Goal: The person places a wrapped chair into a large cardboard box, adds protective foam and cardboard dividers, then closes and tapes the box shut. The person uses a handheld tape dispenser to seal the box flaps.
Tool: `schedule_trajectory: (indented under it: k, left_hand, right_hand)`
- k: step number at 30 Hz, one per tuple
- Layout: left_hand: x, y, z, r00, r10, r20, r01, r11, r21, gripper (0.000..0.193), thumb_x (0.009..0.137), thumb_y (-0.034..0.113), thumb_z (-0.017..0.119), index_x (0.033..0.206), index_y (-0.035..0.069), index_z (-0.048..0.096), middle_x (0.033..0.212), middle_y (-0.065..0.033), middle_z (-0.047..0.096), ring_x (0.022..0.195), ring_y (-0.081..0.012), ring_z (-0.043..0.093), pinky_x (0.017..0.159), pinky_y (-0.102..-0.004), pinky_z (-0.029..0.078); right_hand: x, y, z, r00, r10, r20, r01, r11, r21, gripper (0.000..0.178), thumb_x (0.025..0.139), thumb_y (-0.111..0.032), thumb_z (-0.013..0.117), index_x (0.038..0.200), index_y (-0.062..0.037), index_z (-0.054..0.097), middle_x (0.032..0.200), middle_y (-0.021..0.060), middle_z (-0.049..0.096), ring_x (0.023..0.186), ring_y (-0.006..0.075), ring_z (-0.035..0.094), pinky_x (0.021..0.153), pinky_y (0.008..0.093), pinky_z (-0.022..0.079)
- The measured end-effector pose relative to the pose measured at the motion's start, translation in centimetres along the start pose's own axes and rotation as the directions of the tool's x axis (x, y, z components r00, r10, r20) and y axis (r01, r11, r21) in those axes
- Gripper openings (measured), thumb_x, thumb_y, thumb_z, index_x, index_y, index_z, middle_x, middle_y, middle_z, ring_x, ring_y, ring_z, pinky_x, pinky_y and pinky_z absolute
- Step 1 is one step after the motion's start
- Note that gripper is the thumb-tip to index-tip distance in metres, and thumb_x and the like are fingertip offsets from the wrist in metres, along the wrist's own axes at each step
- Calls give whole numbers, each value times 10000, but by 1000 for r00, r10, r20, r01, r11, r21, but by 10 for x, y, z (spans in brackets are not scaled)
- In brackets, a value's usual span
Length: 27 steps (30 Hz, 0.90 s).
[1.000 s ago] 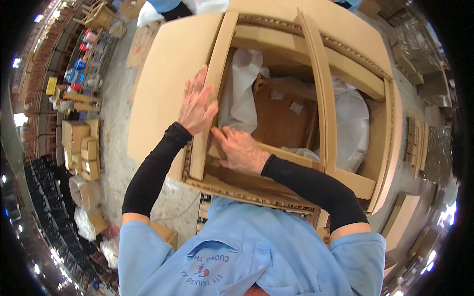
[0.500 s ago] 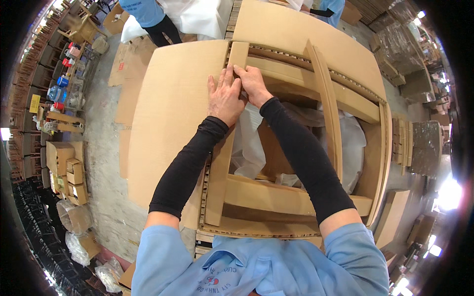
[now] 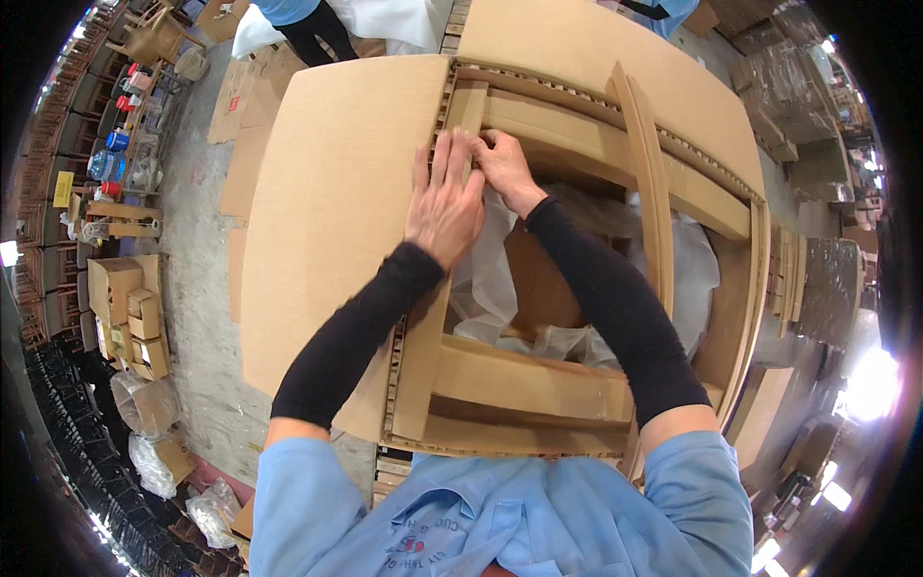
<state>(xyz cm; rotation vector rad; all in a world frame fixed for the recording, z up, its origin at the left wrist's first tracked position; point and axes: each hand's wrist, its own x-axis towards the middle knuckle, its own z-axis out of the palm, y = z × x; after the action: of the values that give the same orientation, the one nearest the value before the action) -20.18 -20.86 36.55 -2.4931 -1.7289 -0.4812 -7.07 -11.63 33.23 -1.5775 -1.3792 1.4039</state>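
Note:
A large open cardboard box (image 3: 577, 448) stands before me, with thick corrugated walls. Along its left inner side runs a long cardboard strip (image 3: 420, 375). My left hand (image 3: 446, 200) lies on this strip near its far part, fingers stretched out and pointing away from me. Right beside it, my right hand (image 3: 505, 171) has its fingers curled on the strip's inner edge; the fingertips are partly hidden. Other cardboard bars (image 3: 534, 377) frame the opening, and a narrow upright-edged strip (image 3: 646, 183) crosses it. White foam wrapping (image 3: 486, 279) shows inside, around something brown.
A wide flap (image 3: 336, 192) folds out to the left, another flap (image 3: 615, 67) at the far side. Two people in light blue shirts are at the far edge. Small cartons (image 3: 144, 313) and clear plastic bags (image 3: 213, 510) stand at left; stacked cardboard (image 3: 827, 288) lies at right.
The far end of the left strip has sunk below the box's rim, and more of the far wall shows. Both hands stay on the strip; my right fingers are more curled.

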Motion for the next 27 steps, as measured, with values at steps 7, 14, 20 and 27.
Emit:
schedule_trajectory:
  k: [7, 14, 20, 27]
  left_hand:
    - [-170, 68, -84, 929, -110, 352, 236, 912, -337, 366, 899, 300, 729, 940, -36, 588, 1667, -325, 131, 1534, -507, 166, 1251, -578, 175]
    - [-183, 76, -73, 935, -121, 335, 210, 946, -246, 595, 913, 575, 654, 999, -13, 631, 1676, -317, 106, 1554, -488, 117, 1258, -565, 142]
    - [-183, 74, -70, 949, -96, 300, 159, 968, -196, 579, 911, 567, 653, 1057, 7, 655, 1674, -312, 106, 1552, -490, 118, 1251, -583, 155]
    - [-172, 57, -73, 964, 1, 266, 68, 967, -247, 587, 954, 554, 620, 1011, -29, 593, 1678, -306, 102, 1548, -502, 120, 1258, -579, 141]
  right_hand:
    - [-136, -71, -138, 856, -518, 6, 421, 689, -589, 614, 899, -345, 744, 1352, 38, 586, 1384, 246, 585, 1338, 374, 525, 1139, 443, 390]
    - [-282, 33, -200, 943, -270, -195, 63, 721, -690, 797, 867, -275, 763, 1518, 14, 405, 1553, 288, 350, 1466, 420, 342, 1200, 506, 292]
    - [-288, 31, -172, 931, -235, -278, -41, 692, -721, 714, 951, -304, 694, 1510, 39, 414, 1568, 292, 344, 1472, 427, 332, 1211, 485, 276]
    - [-376, 93, -289, 869, -300, -393, 13, 808, -589, 547, 1059, -336, 572, 1465, 23, 501, 1516, 202, 506, 1408, 354, 460, 1192, 445, 323]
